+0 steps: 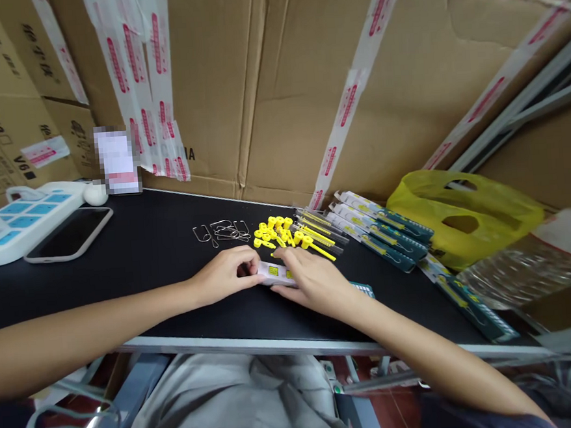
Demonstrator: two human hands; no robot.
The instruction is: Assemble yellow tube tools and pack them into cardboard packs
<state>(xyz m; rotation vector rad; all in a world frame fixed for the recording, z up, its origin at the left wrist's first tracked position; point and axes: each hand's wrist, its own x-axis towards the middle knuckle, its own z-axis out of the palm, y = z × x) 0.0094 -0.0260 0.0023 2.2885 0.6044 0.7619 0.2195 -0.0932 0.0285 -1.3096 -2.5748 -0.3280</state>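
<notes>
A matte black tabletop (162, 262) with a pale metal edge (207, 345) meets creased brown cardboard (305, 75), striped with red-printed tape (349, 105). From the left lie a white power strip (34, 215) with blue panels, a flat smartphone (69, 235) and bent, shiny wire hooks (229, 231). The left hand (226, 273) pinches one end of a slim white box (274, 273) near the tabletop's middle; the right hand (314, 277) clasps its other end. Beyond sit smooth yellow plastic pieces (272, 223), then teal-and-white cartons (389, 229), a crinkled yellow bag (491, 216) and ribbed clear plastic (519, 269).
</notes>
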